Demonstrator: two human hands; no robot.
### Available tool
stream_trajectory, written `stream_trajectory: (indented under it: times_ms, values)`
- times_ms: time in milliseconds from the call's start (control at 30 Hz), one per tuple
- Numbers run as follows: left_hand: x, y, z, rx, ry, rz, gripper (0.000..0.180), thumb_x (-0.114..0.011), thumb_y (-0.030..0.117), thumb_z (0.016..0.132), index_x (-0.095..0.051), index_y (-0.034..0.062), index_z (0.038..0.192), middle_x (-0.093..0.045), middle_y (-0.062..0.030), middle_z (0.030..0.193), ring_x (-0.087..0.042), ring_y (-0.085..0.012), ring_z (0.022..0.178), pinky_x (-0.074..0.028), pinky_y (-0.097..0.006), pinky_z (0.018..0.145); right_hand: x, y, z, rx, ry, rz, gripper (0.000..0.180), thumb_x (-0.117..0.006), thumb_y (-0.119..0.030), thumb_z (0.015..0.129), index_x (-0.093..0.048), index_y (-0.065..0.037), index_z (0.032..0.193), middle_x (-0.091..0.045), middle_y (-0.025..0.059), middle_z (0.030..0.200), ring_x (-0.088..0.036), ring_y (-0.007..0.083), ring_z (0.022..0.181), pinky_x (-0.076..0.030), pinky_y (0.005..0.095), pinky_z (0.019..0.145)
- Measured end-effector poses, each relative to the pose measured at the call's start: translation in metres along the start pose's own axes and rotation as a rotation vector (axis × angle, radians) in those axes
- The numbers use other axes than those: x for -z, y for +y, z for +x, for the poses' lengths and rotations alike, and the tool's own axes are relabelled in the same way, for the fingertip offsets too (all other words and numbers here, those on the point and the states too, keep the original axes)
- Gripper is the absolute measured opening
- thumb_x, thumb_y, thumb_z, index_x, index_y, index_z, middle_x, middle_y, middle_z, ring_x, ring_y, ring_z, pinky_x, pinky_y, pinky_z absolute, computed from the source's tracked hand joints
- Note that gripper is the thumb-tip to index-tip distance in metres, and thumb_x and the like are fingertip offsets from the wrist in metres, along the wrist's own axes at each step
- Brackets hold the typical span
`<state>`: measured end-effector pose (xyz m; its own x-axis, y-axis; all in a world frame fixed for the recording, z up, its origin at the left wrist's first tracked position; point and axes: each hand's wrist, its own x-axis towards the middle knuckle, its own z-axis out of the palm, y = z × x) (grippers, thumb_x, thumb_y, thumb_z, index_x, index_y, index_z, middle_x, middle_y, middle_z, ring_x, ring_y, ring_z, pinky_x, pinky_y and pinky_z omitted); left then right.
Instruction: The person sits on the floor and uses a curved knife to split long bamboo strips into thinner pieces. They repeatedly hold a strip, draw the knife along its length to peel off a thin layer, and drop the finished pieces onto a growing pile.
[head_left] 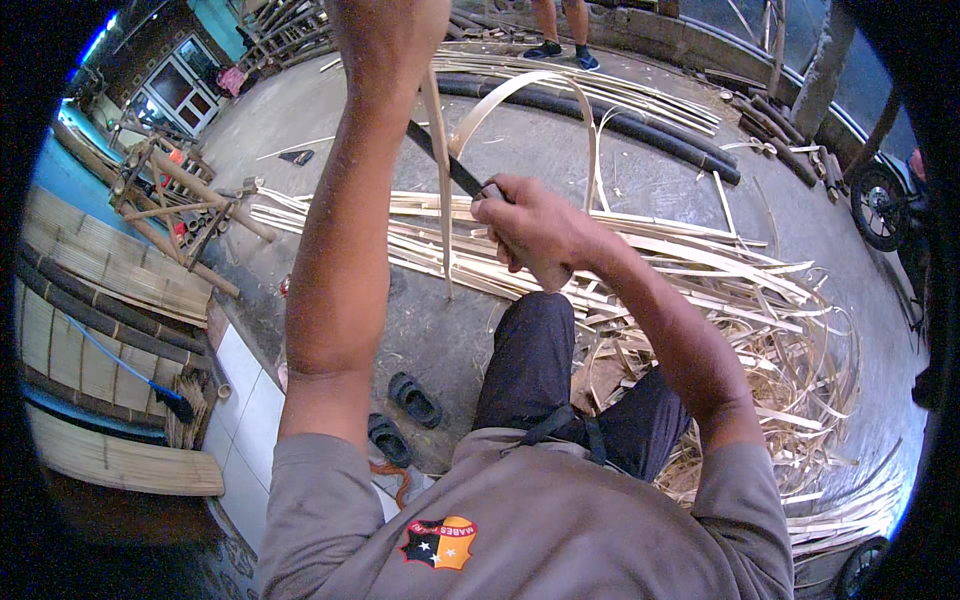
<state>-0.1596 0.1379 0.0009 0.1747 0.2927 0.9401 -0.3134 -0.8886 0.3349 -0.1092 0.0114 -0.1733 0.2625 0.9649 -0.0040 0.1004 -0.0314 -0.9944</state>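
A bamboo strip (438, 150) is held upright at its top end by the left hand (385, 35), which is raised high and partly cut off by the upper edge of the picture, so how its grip closes on the strip cannot be told in full. A dark-bladed knife (445, 160) is gripped tightly by its handle in the right hand (530, 230), fingers wrapped closed around it, and the blade is laid slantwise against the strip just below the left hand. A thinner sliver (520, 95) is seen curling away in an arc to the right of the blade. The lower end of the strip is rested on the concrete floor (420, 330) in front of the seated person's knee.

The step in hand is judged to be splitting: a thin layer is being parted from the strip, with the cut near the top and most of the length not yet opened. The next move is thought to call for the blade to be kept in line with the grain while the strip is held steady, lest the sliver run thin and snap.

A heap of split strips (700, 270) is spread across the floor beyond the hands. A pair of dark sandals (400, 415) is lying by the tiled step, and another person's feet (560, 45) are seen at the far edge.
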Motion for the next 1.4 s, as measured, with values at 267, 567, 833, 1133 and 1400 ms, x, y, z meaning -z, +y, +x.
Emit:
stream_trajectory:
  times_ms: [267, 567, 833, 1133, 1400]
  values:
    - [-0.021, -0.069, -0.083, 0.249, 0.057, -0.055, 0.056, -0.055, 0.039, 0.105, -0.038, 0.0054, 0.064, -0.029, -0.0002, 0.057, -0.031, -0.0123, 0.054, -0.026, -0.037, 0.049, 0.0, 0.014, 0.019, 0.303, 0.368, -0.794, 0.028, -0.054, -0.025, 0.095, -0.053, 0.003, 0.1, -0.066, 0.0294, 0.075, -0.067, 0.049, 0.071, -0.053, 0.0591, 0.068]
    - [-0.034, -0.055, -0.09, 0.137, 0.084, -0.106, 0.063, -0.047, 0.048, 0.103, -0.049, 0.0056, 0.056, -0.046, -0.0021, 0.047, -0.045, -0.0132, 0.041, -0.031, -0.03, 0.041, 0.018, 0.0, 0.032, -0.051, 0.087, 0.012, 0.031, -0.06, -0.027, 0.092, -0.056, 0.001, 0.104, -0.057, 0.0075, 0.074, -0.06, 0.0205, 0.055, -0.053, 0.0386, 0.048]
    - [-0.006, -0.056, -0.095, 0.435, 0.215, -0.44, 0.063, -0.044, 0.047, 0.106, -0.035, 0.0121, 0.054, -0.039, 0.0009, 0.046, -0.038, -0.0096, 0.04, -0.027, -0.027, 0.039, 0.034, 0.034, 0.027, -0.016, 0.214, 0.147, 0.029, -0.059, -0.023, 0.096, -0.059, -0.003, 0.116, -0.054, 0.0019, 0.071, -0.054, 0.012, 0.052, -0.048, 0.0301, 0.045]
    - [0.003, -0.049, -0.08, 0.345, 0.235, -0.171, 0.059, -0.048, 0.046, 0.1, -0.041, 0.0097, 0.054, -0.042, -0.0028, 0.047, -0.04, -0.0149, 0.038, -0.028, -0.033, 0.039, 0.007, 0.045, 0.027, 0.016, 0.117, -0.047, 0.033, -0.057, -0.022, 0.095, -0.057, 0.0, 0.121, -0.053, 0.0017, 0.067, -0.054, 0.0129, 0.052, -0.047, 0.0316, 0.046]
    - [-0.037, -0.063, -0.087, -0.023, 0.105, -0.038, 0.054, -0.053, 0.043, 0.104, -0.05, 0.0048, 0.066, -0.043, -0.0034, 0.051, -0.047, -0.0145, 0.05, -0.033, -0.035, 0.047, 0.007, 0.05, 0.032, -0.14, 0.101, -0.263, 0.033, -0.053, -0.03, 0.096, -0.059, -0.001, 0.113, -0.056, 0.0055, 0.066, -0.058, 0.0174, 0.053, -0.051, 0.037, 0.05]
